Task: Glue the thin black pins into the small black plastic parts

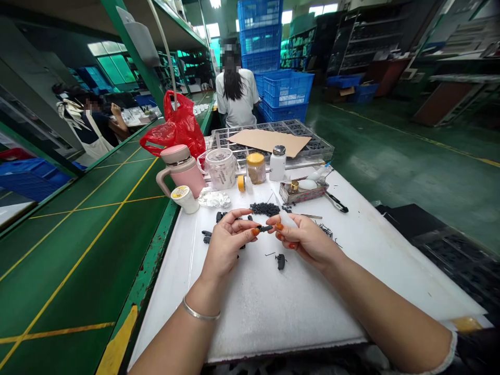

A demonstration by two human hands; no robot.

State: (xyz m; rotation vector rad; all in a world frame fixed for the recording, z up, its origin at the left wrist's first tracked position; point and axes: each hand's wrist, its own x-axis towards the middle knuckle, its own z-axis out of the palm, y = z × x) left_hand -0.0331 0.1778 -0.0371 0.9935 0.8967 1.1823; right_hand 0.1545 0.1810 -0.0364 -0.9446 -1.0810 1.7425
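Tiny dark part (pixel 266 228), center of frame, looks light, stiff, probably snappable. Left hand (pixel 228 240) has its grip pinched on one end; right hand (pixel 307 238) holds a whitish bottle (pixel 288 219). I'd pinch the ends, gently.

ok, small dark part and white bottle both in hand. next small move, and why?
Probably turn the white bottle so its narrow tip faces the small dark part. The left hand pinches that part, and the right hand holds the bottle close by, but the tip seems to point away, toward the black pile.
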